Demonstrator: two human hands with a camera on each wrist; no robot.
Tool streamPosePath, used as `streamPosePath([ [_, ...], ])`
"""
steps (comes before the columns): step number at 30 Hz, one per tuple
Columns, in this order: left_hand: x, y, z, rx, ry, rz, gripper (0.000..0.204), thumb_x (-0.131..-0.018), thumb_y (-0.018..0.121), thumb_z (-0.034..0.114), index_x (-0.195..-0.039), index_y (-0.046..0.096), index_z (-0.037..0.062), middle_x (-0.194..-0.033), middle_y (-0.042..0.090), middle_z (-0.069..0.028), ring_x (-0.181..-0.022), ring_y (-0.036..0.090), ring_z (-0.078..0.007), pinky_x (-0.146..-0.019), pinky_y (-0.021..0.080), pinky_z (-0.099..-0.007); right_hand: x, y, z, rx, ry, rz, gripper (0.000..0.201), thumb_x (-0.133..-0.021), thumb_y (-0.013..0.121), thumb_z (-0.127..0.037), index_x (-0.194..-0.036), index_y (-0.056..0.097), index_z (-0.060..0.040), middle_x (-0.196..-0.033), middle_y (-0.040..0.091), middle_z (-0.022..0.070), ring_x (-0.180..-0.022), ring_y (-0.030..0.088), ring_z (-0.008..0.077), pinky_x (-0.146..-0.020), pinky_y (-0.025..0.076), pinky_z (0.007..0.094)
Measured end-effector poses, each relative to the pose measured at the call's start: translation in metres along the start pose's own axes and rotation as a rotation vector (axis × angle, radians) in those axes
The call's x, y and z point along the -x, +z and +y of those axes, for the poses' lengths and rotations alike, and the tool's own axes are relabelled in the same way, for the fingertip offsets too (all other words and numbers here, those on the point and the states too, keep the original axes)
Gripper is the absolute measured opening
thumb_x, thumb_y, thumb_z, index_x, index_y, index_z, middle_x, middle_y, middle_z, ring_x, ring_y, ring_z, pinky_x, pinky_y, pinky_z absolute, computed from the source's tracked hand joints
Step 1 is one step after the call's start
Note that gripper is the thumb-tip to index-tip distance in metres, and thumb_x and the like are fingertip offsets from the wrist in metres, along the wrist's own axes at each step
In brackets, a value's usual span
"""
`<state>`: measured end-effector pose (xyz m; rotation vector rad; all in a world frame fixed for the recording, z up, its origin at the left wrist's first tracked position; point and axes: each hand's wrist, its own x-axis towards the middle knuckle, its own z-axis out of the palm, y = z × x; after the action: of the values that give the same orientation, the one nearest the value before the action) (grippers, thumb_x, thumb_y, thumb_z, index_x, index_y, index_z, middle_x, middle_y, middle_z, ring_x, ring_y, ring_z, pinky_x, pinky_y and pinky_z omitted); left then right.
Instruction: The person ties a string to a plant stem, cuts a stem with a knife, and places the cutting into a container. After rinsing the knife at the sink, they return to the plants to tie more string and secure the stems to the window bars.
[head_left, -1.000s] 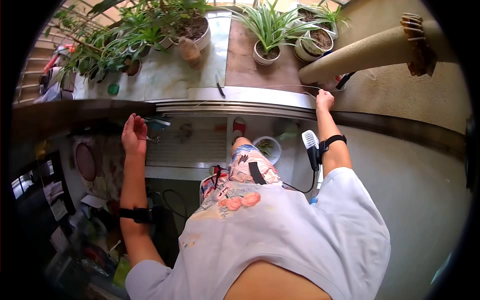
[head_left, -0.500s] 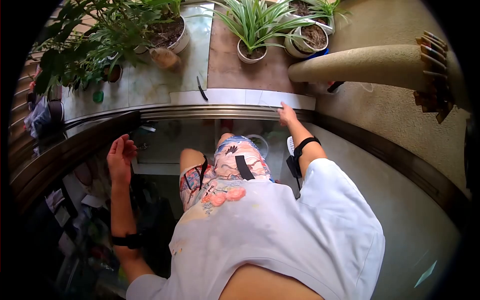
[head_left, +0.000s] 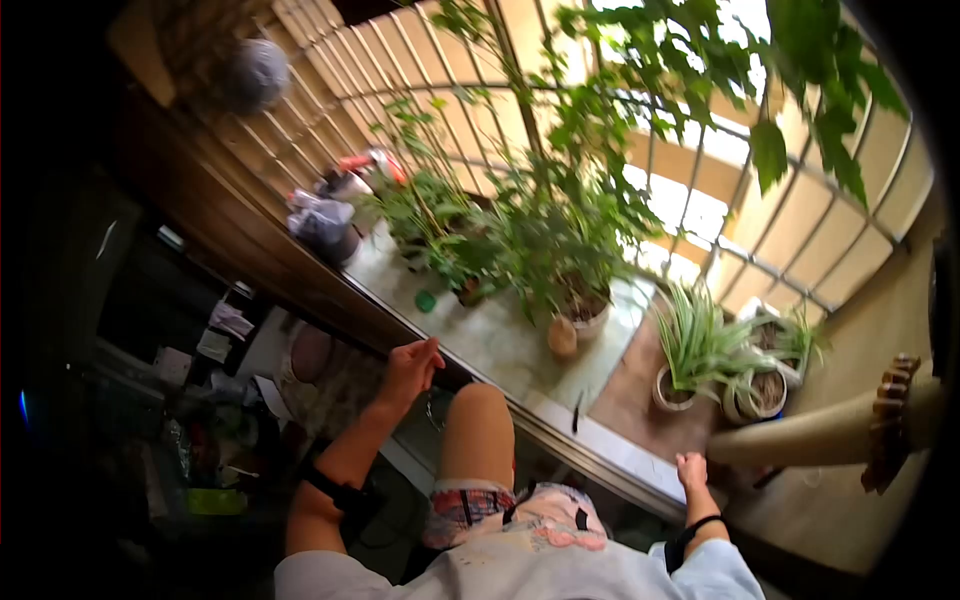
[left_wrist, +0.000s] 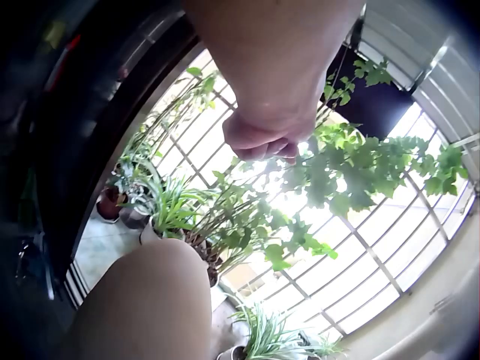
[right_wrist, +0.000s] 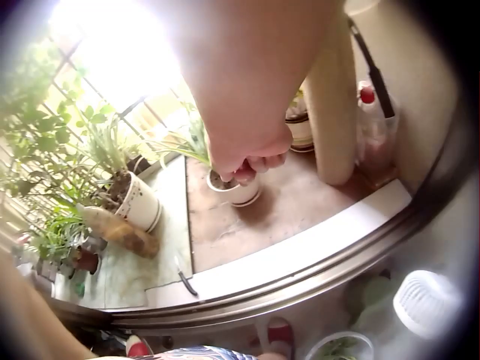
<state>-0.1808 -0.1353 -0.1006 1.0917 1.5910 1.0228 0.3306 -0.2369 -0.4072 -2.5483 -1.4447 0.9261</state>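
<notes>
My right hand (head_left: 690,470) is at the sill's right end with curled fingers, which the right wrist view shows bunched over the sill. A thin pale string at those fingertips is barely visible now. My left hand (head_left: 408,372) hovers by the window frame above the raised knee (head_left: 478,425), its fingertips drawn together; I cannot tell whether anything is between them. A black-handled knife (head_left: 577,412) lies on the sill between the hands. Beyond the right hand stands a spider plant (head_left: 690,335) in a white pot (head_left: 672,390).
Leafy plants in pots (head_left: 590,318) line the ledge before a metal grille (head_left: 735,245). A brown bottle (head_left: 562,338) lies by one pot. A thick pipe (head_left: 810,440) slopes at the right. The sliding-window track (head_left: 600,470) crosses in front; a cluttered room lies left.
The head view has swung left and tilted, showing more grille and plants. My left knee is raised now. The string seen clearly at my right hand earlier is fainter. The knife lies still.
</notes>
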Motion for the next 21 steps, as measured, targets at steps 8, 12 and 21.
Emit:
streamPosePath([
  [8,-0.052,0.005,0.089,0.265,0.393,0.074,0.013,-0.083,0.058,0.018,-0.079,0.055,0.0054,-0.067,0.056,-0.0023,-0.044,0.043,-0.0052,-0.040,0.032,-0.0196,-0.017,-0.035,-0.124,-0.204,-0.659,-0.008,0.017,-0.076,0.062,-0.019,-0.085,0.065,-0.0038,-0.069,0.063,0.0130,-0.063,0.062,0.0235,-0.061,0.048,0.0317],
  [12,-0.097,0.015,0.125,0.383,0.466,0.093,0.012,-0.084,0.056,0.016,-0.083,0.057,0.0034,-0.070,0.058,-0.0040,-0.046,0.044,-0.0055,-0.040,0.033,-0.0195,0.021,-0.111,-0.212,-0.341,-0.870,0.168,0.014,-0.078,0.062,-0.015,-0.083,0.063,-0.0021,-0.060,0.059,0.0117,-0.050,0.056,0.0189,-0.048,0.043,0.0301],
  [21,-0.232,0.059,0.165,0.462,0.408,0.000,0.019,-0.086,0.050,0.015,-0.097,0.058,0.0027,-0.085,0.065,-0.0055,-0.060,0.050,-0.0065,-0.054,0.040,-0.0202,0.113,-0.271,-0.328,-0.436,-1.158,0.433,0.005,-0.080,0.059,-0.003,-0.083,0.063,-0.0019,-0.049,0.054,0.0025,-0.044,0.053,0.0064,-0.041,0.039,0.0209],
])
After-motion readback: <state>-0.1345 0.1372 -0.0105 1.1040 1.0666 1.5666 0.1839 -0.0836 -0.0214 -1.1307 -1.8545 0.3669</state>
